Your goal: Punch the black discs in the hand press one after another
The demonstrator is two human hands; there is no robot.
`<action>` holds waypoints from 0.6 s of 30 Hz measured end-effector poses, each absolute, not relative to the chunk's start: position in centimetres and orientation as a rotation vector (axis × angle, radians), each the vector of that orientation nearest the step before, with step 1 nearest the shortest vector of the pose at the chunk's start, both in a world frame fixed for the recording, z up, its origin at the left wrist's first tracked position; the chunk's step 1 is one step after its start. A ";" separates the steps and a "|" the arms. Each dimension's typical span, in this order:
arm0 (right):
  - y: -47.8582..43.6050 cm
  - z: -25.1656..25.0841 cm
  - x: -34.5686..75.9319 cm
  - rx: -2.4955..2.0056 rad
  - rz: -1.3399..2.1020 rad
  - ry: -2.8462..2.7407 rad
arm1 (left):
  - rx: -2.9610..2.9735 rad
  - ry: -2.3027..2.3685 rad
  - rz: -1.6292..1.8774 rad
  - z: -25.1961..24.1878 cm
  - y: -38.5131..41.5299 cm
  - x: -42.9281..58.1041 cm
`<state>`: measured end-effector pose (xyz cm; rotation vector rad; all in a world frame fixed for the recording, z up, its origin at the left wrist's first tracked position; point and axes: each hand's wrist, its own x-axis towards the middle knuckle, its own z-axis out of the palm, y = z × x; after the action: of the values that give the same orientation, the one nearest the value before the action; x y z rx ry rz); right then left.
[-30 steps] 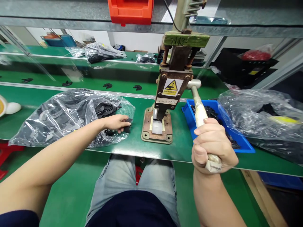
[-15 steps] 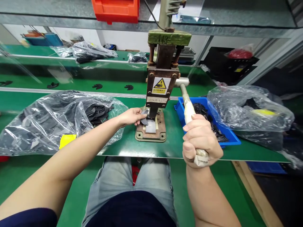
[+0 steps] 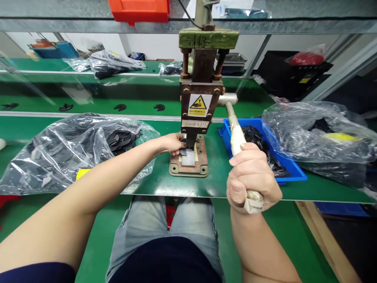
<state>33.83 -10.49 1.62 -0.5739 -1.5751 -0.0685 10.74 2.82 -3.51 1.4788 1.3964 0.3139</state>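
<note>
A hand press [image 3: 196,104] with a yellow warning sign stands on the green table [image 3: 218,184]. At its base, my left hand [image 3: 173,143] is closed on a dark curved piece [image 3: 183,151], which lies partly under the press ram. My fingertips are close beside the ram and partly hidden by it. My right hand [image 3: 253,177] is wrapped round the taped lever [image 3: 236,135] on the press's right side. A pale plate [image 3: 187,158] shows on the press base.
A clear bag of dark pieces [image 3: 53,153] lies on the left. On the right are a blue tray [image 3: 291,175] of black pieces and another plastic bag [image 3: 318,137]. Several black pieces lie along the green strip behind. A red bin [image 3: 140,10] sits overhead.
My left hand has moved the dark piece slightly to the right, under the ram, and the piece now looks flatter. My right hand still grips the lever.
</note>
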 end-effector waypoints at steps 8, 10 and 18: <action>-9.7 1.7 34.1 -0.417 -0.029 -1.558 | 1.441 1.205 0.372 -2.0 1.5 9.4; -9.4 1.5 34.2 -0.382 -0.044 -1.559 | 1.493 1.123 0.393 -1.1 1.0 6.2; -8.0 0.5 33.8 -0.349 -0.085 -1.438 | 2.097 1.739 -0.431 -0.3 -5.3 -9.3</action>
<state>33.76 -8.01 0.48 -0.3494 -1.4379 -0.0852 -9.26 -5.30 -0.28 2.0967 1.7388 -0.4312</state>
